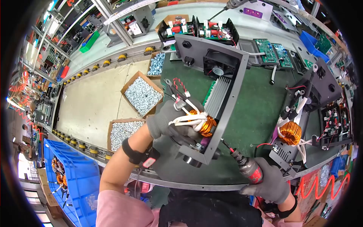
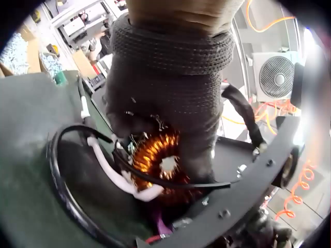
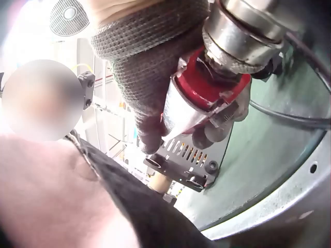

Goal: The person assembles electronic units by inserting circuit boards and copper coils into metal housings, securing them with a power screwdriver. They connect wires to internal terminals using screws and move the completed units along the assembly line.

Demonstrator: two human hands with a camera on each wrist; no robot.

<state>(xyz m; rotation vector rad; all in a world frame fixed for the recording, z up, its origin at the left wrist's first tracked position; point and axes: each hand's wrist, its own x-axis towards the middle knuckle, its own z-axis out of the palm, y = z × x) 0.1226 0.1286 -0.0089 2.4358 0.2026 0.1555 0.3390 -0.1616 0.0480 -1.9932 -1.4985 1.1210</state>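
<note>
In the head view, my gloved left hand [image 1: 166, 115] reaches into a grey metal housing [image 1: 236, 87] standing on the green mat. Its fingers and thumb grip a copper-wound coil [image 2: 155, 155], seen in the left wrist view. White-sleeved leads [image 1: 191, 120] lie across the coil and hand. A fan [image 1: 218, 65] and a finned heat sink [image 1: 220, 96] sit farther inside the housing. My gloved right hand [image 1: 273, 183] holds a red and silver power screwdriver [image 1: 249, 169]. The screwdriver's bit points toward the housing's near corner, a little apart from it.
Boxes of screws [image 1: 143, 95] stand left of the housing. On the right is another housing [image 1: 321, 85] with a copper coil [image 1: 290, 133]. Circuit boards [image 1: 266, 51] lie at the back. A blue crate [image 1: 77, 178] stands at the lower left, and a red coiled hose [image 1: 321, 187] hangs at the lower right.
</note>
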